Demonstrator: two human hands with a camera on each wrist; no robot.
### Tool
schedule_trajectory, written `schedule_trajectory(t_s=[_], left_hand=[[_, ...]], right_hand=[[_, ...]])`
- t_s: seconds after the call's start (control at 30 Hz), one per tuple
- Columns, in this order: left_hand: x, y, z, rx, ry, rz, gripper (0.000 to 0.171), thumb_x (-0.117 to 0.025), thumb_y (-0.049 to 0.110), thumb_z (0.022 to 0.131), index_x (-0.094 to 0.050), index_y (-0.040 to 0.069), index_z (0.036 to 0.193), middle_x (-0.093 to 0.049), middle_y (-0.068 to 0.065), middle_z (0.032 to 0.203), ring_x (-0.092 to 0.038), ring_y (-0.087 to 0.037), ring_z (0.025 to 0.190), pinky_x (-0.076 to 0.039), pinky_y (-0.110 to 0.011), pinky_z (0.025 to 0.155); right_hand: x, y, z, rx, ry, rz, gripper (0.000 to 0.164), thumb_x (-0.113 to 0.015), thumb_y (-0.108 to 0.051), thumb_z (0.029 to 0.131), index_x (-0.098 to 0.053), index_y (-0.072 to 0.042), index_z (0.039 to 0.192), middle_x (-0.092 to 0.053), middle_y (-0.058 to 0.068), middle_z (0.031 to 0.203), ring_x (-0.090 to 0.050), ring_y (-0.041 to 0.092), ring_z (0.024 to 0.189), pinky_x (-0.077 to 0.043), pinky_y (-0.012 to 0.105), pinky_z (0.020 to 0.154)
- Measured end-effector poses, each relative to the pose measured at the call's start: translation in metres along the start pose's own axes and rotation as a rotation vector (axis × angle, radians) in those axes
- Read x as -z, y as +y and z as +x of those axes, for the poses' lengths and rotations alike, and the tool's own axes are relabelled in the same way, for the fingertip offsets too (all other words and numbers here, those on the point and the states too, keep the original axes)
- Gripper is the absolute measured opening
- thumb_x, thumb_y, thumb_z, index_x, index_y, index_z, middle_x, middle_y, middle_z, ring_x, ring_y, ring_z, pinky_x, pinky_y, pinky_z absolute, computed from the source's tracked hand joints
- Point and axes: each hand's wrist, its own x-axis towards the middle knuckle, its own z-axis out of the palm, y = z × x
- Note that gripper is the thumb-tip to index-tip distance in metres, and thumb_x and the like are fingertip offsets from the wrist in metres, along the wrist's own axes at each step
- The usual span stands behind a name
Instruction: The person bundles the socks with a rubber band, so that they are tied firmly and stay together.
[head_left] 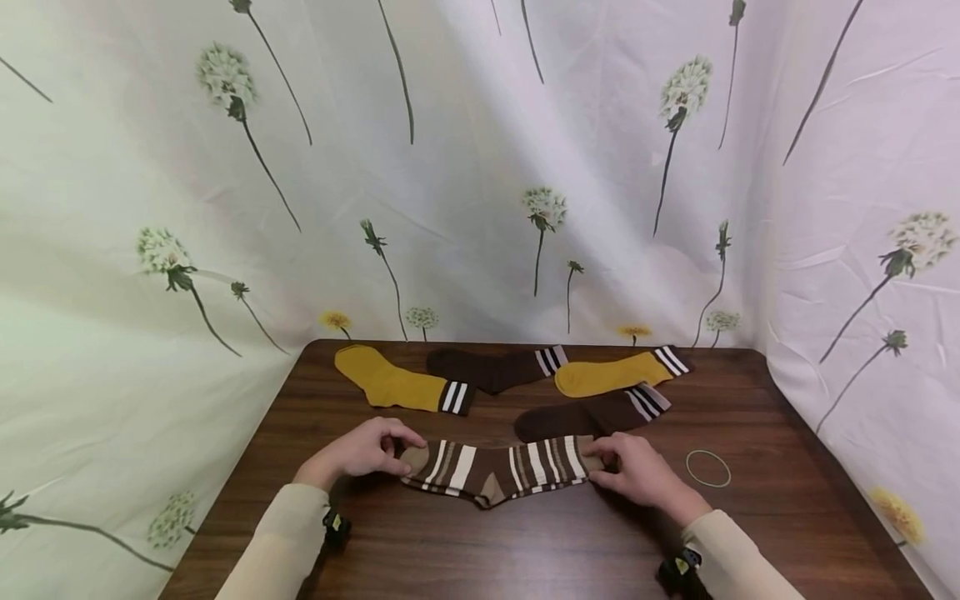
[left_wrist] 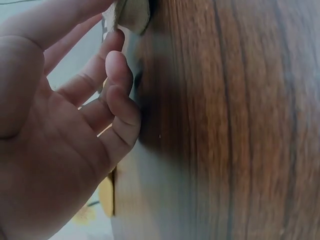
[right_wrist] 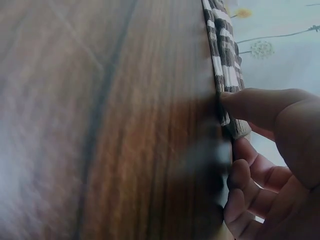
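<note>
The hands are apart, gripping opposite ends of the layered striped socks (head_left: 491, 473): the left hand (head_left: 367, 448) pinches the tan toe end, the right hand (head_left: 637, 471) the cuff end. The socks lie across the middle of the wooden counter (head_left: 480, 558). Behind them rest two mustard socks (head_left: 401, 385) and two dark brown socks (head_left: 558, 418); a thin pale ring (head_left: 702, 451) lies near the right hand.
</note>
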Motion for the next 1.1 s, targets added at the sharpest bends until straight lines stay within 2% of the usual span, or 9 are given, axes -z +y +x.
schedule_trajectory(t_s=[0.23,0.47,0.63,0.87,1.1], left_hand=[[-0.005,0.004,0.006,-0.004,0.014,0.04,0.036,-0.087,0.02,0.088,-0.078,0.012,0.122,-0.067,-0.003,0.107,-0.054,-0.008,0.068,-0.049,-0.024,0.065],[-0.01,0.008,0.012,0.018,0.031,0.074,0.034,-0.087,0.024,0.088,-0.078,0.017,0.121,-0.067,0.002,0.107,-0.053,-0.007,0.07,-0.048,-0.024,0.067],[-0.013,0.008,0.015,0.011,0.027,0.068,0.035,-0.086,0.023,0.089,-0.078,0.015,0.122,-0.067,0.0,0.107,-0.053,-0.008,0.069,-0.048,-0.025,0.066],[-0.016,0.008,0.019,0.034,0.018,0.064,0.035,-0.087,0.026,0.089,-0.078,0.019,0.122,-0.068,0.002,0.107,-0.053,-0.008,0.069,-0.047,-0.025,0.066],[-0.016,0.009,0.019,0.042,-0.001,0.055,0.036,-0.087,0.027,0.089,-0.077,0.018,0.123,-0.069,0.002,0.109,-0.053,-0.008,0.069,-0.048,-0.025,0.066]], right_hand=[[0.005,0.008,0.002,0.023,0.01,0.019,0.029,-0.085,-0.017,0.089,-0.08,-0.017,0.117,-0.064,-0.013,0.087,-0.055,0.002,0.078,-0.05,0.027,0.067],[0.012,0.015,0.008,0.027,0.017,-0.012,0.029,-0.085,-0.013,0.088,-0.08,-0.016,0.117,-0.064,-0.013,0.086,-0.056,0.003,0.079,-0.051,0.028,0.068],[0.015,0.02,0.011,0.028,0.012,-0.018,0.03,-0.084,-0.013,0.089,-0.079,-0.015,0.118,-0.066,-0.011,0.088,-0.057,0.004,0.08,-0.052,0.03,0.07],[0.017,0.024,0.012,0.02,0.008,-0.032,0.03,-0.084,-0.015,0.09,-0.079,-0.016,0.119,-0.066,-0.011,0.09,-0.057,0.005,0.081,-0.052,0.03,0.071],[0.018,0.026,0.014,0.022,-0.001,-0.016,0.03,-0.084,-0.014,0.09,-0.079,-0.016,0.119,-0.065,-0.011,0.089,-0.056,0.006,0.081,-0.051,0.03,0.071]])
